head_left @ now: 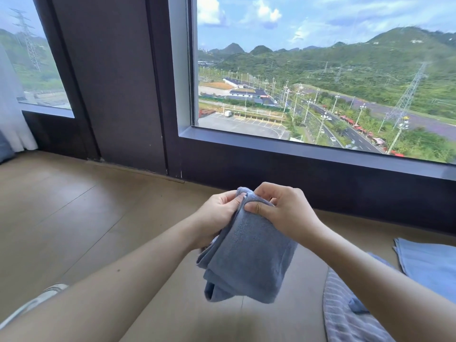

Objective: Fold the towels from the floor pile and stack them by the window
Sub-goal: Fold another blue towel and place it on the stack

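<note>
Slippage looked the main risk in the head view: the left hand (218, 214) and right hand (290, 213) pinched the top edge of the blue towel (249, 257) between thumbs and fingers, close together, while the rest hung bunched in the air just short of the window (308, 77). Its layers seemed uneven, though the folds hid the corners, so a crease could have set crooked or a corner dropped free. Nearer the window's right end a flat towel (430, 265) lay on the floor (74, 206), where a careless put-down might have skewed the stack.
</note>
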